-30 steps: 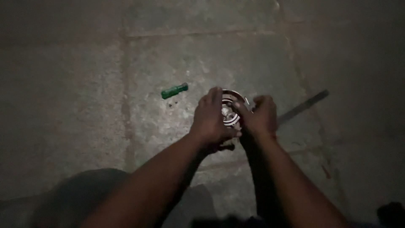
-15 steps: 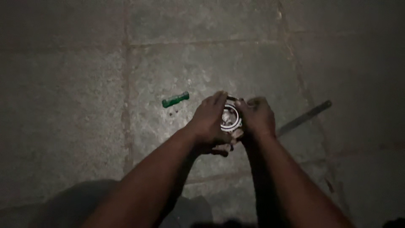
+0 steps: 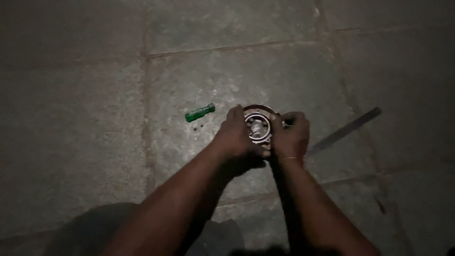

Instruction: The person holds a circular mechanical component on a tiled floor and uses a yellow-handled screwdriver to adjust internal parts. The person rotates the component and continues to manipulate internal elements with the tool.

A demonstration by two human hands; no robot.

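Observation:
A round metal part (image 3: 258, 127) with a shiny centre hub sits on the stone floor between both hands. My left hand (image 3: 235, 132) wraps around its left side. My right hand (image 3: 290, 137) grips its right side, with a thin bangle at the wrist. The fingers cover most of the part's rim and its underside is hidden. What the right fingers pinch, if anything else, cannot be told.
A green-handled screwdriver (image 3: 199, 113) lies on the floor left of the part, with small dark specks beside it. A long flat metal strip (image 3: 345, 131) lies to the right. The floor is grey stone slabs (image 3: 95, 118) with joints, dimly lit.
Both hands keep hold of the round part. The view has shifted slightly, so hands and part sit a little lower and further right in the frame.

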